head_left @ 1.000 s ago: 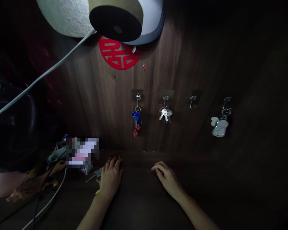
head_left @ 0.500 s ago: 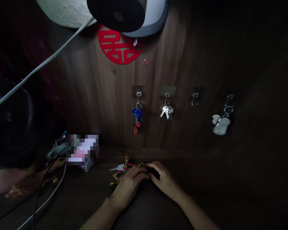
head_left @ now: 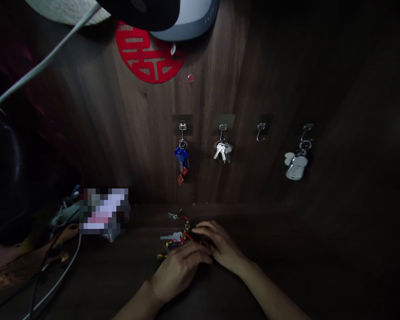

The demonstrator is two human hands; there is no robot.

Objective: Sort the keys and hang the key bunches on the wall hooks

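On the dark wooden surface lies a bunch of keys [head_left: 172, 237] on a colourful braided cord [head_left: 186, 227] in red, yellow, green and blue. One long silver key points left, and a small metal clasp [head_left: 175, 215] lies at the cord's far end. My left hand [head_left: 180, 266] rests over the bunch's near right part, its fingers curled round it. Against its fingertips, my right hand [head_left: 220, 246] has its fingers bent inward at the cord's right side. What lies between the fingertips is dark and mostly hidden.
On the wooden wall, hooks carry a blue-tagged key set [head_left: 182, 155], silver keys [head_left: 222, 151] and a silver tag [head_left: 296, 166]; one hook [head_left: 261, 132] holds nothing. Caps [head_left: 190, 22] hang above, over a red cutout [head_left: 150, 58]. Cables [head_left: 66, 275] and a blurred box [head_left: 105, 213] stand left.
The view has shifted, so the wall items sit further left and slightly higher. My hands have drawn slightly nearer to me, uncovering more of the cord and its clasp.
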